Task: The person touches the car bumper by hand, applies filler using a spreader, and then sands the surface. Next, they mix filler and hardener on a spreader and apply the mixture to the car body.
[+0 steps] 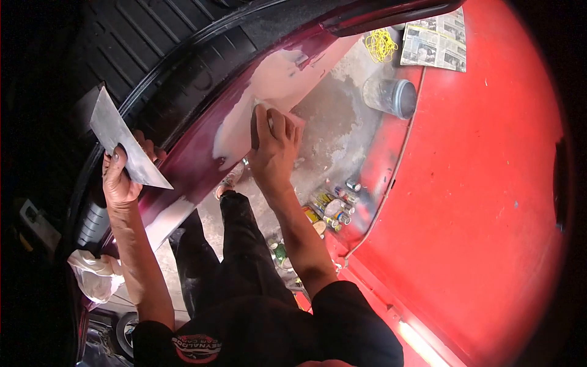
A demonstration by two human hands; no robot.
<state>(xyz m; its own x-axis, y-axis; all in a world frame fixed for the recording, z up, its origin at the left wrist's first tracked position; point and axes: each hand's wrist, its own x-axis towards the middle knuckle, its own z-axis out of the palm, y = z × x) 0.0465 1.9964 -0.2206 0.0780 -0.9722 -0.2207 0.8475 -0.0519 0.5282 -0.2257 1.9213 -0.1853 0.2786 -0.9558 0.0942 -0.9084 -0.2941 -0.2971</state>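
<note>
My left hand (pixel 122 168) grips a flat grey metal sheet (pixel 128 140), thumb on its face and the other fingers behind. It is tilted above the car's edge. Against the maroon car panel (pixel 205 131), my right hand (pixel 276 144) is closed with bent fingers on what looks like a putty spreader (pixel 255 129), mostly hidden by the fingers. Pale pinkish filler (pixel 278 76) covers a broad patch of the panel around and above this hand. A lighter filler patch (pixel 170 219) shows lower down, near my left forearm.
Black ribbed trim (pixel 153 37) runs along the car opening. A white cloth or bag (pixel 95 275) hangs at lower left. On the floor stand a clear bucket (pixel 391 98) and several cans (pixel 333 208), near yellow cord (pixel 381 46) and newspaper (pixel 434 43). A red wall (pixel 477 171) rises at right.
</note>
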